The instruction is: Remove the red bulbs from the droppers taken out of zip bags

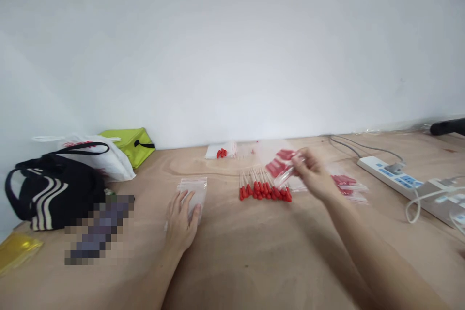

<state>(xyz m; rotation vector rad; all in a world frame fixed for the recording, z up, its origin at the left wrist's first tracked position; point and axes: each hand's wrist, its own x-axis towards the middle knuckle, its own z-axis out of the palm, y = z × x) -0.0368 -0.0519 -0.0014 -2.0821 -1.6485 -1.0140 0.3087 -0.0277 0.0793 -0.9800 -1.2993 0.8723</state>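
My right hand [313, 173] pinches a clear zip bag [279, 164] with red pieces inside, held tilted above the table. Just below and left of it lies a row of thin pale sticks with red tips [265, 190], the tips toward me. My left hand [180, 225] rests with fingers spread on clear zip bags [198, 193], which look flat; how many is unclear. To the right, partly behind my right forearm, are more zip bags with red contents [345, 183]. Farther back, a few loose red pieces [221, 153] sit on a white bag or sheet.
At the left stand a black bag with white stripes [69, 198], a white plastic bag [109, 162] and a lime-green box-shaped bag [136, 147]. A yellow packet [18, 249] lies at the left edge. A white power strip [392, 174] with cables lies right. The wall [232, 48] closes off the back.
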